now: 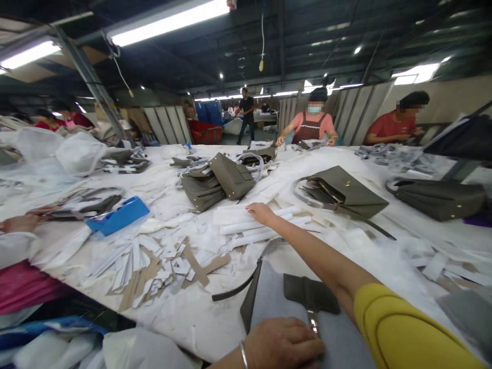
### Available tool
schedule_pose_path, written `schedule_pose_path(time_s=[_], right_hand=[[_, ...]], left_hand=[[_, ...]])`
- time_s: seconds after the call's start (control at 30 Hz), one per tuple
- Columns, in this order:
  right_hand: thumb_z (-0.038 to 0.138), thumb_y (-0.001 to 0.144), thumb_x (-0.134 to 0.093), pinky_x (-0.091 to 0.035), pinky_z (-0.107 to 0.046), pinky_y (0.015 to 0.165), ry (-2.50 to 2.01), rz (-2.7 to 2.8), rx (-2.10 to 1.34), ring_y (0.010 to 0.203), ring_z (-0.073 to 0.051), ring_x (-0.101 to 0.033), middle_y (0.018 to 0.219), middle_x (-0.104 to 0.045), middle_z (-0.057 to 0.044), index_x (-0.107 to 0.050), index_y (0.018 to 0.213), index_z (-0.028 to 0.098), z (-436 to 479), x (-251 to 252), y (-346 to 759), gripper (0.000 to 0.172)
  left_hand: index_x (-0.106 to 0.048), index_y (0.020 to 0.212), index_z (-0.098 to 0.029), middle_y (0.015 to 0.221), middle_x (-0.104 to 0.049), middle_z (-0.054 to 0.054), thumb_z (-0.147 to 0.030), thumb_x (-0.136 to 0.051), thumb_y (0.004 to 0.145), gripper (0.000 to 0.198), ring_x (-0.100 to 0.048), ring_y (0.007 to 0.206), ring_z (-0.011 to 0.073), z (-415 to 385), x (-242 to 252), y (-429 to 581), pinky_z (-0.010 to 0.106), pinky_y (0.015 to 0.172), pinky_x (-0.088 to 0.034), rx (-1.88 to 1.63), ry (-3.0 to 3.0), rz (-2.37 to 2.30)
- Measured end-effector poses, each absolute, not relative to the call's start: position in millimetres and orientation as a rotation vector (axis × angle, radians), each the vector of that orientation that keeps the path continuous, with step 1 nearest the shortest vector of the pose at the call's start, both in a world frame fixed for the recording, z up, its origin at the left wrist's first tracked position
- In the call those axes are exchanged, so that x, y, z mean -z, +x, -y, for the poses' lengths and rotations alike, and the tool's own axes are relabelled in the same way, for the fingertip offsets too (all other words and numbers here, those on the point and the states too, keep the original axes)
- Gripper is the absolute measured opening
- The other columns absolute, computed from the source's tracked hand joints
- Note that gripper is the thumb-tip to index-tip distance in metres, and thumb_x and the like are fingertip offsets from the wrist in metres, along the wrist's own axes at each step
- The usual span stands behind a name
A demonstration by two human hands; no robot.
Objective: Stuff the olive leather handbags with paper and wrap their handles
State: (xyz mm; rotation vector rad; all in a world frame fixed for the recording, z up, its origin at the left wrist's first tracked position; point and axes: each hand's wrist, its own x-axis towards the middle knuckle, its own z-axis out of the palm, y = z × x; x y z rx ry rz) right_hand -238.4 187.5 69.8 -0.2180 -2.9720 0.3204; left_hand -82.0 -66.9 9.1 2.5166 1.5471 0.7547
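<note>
A dark olive handbag (253, 302) lies in front of me at the bottom, a grey sheet covering its front and a gold clasp on its tab. My left hand (284, 342), with a silver bangle, rests across the bag's front beside the clasp, fingers extended; its thumb is hidden. Across the table reaches my right hand (262, 213), its fingertips pinched at the edge of a white sheet (230, 215) on a stack of white rolled padding (253, 233). The bag's loose strap (234, 291) points left.
Scattered paper and card strips (165, 264) lie to the left. Other olive handbags (230, 177) (349, 192) stand farther back. A blue folded piece (119, 215) lies near a co-worker's hand (23, 224) at left. A masked co-worker (313, 123) works across the table.
</note>
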Motion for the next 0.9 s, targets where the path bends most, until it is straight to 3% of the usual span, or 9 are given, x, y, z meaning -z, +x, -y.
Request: schedule_pose_path(time_s=[0.2, 0.4, 0.53, 0.67, 0.9], right_hand=[[0.034, 0.095, -0.062, -0.055, -0.043, 0.087, -0.315, 3.116, -0.227, 0.100, -0.022, -0.063, 0.117, -0.062, -0.009, -0.061, 0.116, 0.015, -171, -69, -279, 0.028], [0.026, 0.093, -0.060, -0.050, -0.039, 0.090, -0.184, 2.906, -0.211, 0.103, -0.022, -0.061, 0.115, -0.062, -0.010, -0.062, 0.107, 0.014, -165, -111, -255, 0.019], [0.019, 0.090, -0.057, -0.042, -0.037, 0.101, -0.059, 2.761, -0.233, 0.115, -0.023, -0.055, 0.121, -0.062, -0.009, -0.059, 0.113, 0.017, -157, -144, -184, 0.023], [0.014, 0.077, -0.061, -0.037, -0.042, 0.107, 0.155, 2.741, -0.138, 0.116, -0.027, -0.055, 0.117, -0.066, -0.011, -0.061, 0.110, 0.016, -139, -152, -71, 0.034], [0.008, 0.074, -0.052, -0.041, -0.049, 0.108, -0.021, 2.914, -0.206, 0.124, -0.029, -0.054, 0.130, -0.060, -0.018, -0.056, 0.126, 0.009, -95, -94, 86, 0.053]], left_hand=[[-0.045, 0.133, -0.018, 0.118, -0.069, 0.005, -0.033, -0.041, 0.103, 0.034, -0.060, 0.115, 0.0127, 61, 4, -91, 0.018, 0.103, -0.045, -0.714, 2.585, -1.474], [-0.051, 0.127, -0.019, 0.118, -0.068, 0.002, -0.035, -0.043, 0.102, 0.031, -0.062, 0.111, 0.0132, 63, -6, -88, 0.018, 0.100, -0.045, -0.736, 2.612, -1.550], [-0.055, 0.123, -0.019, 0.115, -0.069, 0.004, -0.033, -0.047, 0.098, 0.029, -0.063, 0.107, 0.0163, 70, -18, -81, 0.024, 0.097, -0.050, -0.810, 2.507, -1.613], [-0.057, 0.123, -0.017, 0.116, -0.068, 0.007, -0.026, -0.047, 0.096, 0.030, -0.063, 0.107, 0.0181, 75, -28, -80, 0.028, 0.095, -0.052, -0.860, 2.435, -1.598], [-0.056, 0.128, -0.018, 0.123, -0.067, 0.007, -0.024, -0.045, 0.098, 0.033, -0.064, 0.112, 0.0173, 78, -28, -80, 0.029, 0.098, -0.053, -0.878, 2.382, -1.561]])
